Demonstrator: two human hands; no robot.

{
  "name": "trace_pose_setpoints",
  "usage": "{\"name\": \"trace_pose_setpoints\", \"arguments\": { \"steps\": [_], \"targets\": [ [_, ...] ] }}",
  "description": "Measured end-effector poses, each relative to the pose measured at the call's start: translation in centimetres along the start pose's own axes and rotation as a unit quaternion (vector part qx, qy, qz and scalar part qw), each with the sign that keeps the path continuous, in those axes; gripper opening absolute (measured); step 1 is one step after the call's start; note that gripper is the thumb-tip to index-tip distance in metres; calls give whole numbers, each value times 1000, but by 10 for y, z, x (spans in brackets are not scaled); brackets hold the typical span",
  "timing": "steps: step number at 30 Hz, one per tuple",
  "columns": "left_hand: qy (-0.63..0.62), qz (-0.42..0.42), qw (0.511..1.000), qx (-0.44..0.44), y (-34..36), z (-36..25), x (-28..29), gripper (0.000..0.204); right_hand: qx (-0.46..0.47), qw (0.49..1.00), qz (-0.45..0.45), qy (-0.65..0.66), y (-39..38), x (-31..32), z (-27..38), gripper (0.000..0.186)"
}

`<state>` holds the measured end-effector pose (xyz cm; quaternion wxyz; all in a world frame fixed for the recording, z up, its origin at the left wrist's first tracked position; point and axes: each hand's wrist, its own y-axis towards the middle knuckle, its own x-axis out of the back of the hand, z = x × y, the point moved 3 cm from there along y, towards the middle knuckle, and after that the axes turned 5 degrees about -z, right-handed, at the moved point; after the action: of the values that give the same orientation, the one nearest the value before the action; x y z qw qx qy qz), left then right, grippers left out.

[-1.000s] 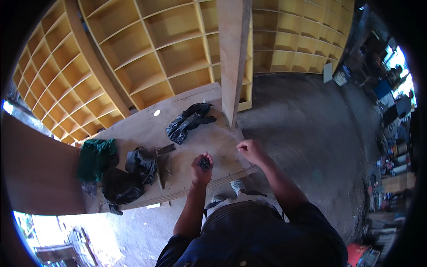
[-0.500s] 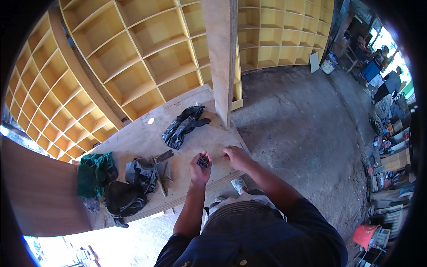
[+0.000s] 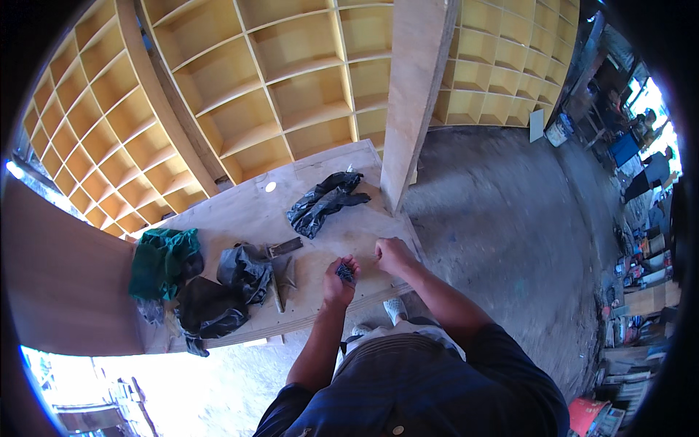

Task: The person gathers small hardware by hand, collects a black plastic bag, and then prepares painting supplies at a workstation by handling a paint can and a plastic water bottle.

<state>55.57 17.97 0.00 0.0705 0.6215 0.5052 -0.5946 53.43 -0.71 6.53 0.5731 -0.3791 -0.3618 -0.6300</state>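
Note:
My left hand [image 3: 339, 288] is cupped palm up above the wooden tabletop [image 3: 237, 211], holding a loose handful of small dark nails [image 3: 345, 272]. To its right, my right hand [image 3: 395, 256] is closed in a pinch over the table's right end; whatever sits between those fingertips is too small to make out. A crumpled black plastic bag [image 3: 325, 204] lies on the table beyond both hands. Left of my left hand rests a hammer-like tool [image 3: 285, 247] with a dark head and a pale handle, against a dark plastic bag [image 3: 244, 272].
Another black bag [image 3: 211, 309] and a green cloth bundle [image 3: 162, 262] lie at the table's left. An upright wooden board [image 3: 413, 102] rises at the far right corner. Yellow compartment shelving [image 3: 291, 95] stands behind. People, a bucket [image 3: 559, 131] and clutter line the right side.
The view has shifted, so the table and shelving sit farther right in the picture. My right hand has come a little closer to my left, still pinched; the nails stay in my left palm.

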Motion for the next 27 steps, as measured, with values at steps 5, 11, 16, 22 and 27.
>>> {"name": "trace_pose_setpoints", "arguments": {
  "steps": [5,11,16,22,27],
  "targets": [
    [73,-45,996,-8,-4,13,-11,30,-64,963,26,260,-4,33,26,19],
    [9,17,1000,16,1,12,-16,27,1,972,-65,224,24,46,25,14],
    [-4,6,1000,10,0,-4,-5,28,-2,985,-112,-130,74,25,-5,13],
    [-27,9,1000,-4,-9,-11,-5,29,44,955,-47,-288,88,0,-10,14],
    [-39,-5,999,-10,-13,-17,4,30,45,972,-153,-173,74,4,-7,13]
  ]
}}
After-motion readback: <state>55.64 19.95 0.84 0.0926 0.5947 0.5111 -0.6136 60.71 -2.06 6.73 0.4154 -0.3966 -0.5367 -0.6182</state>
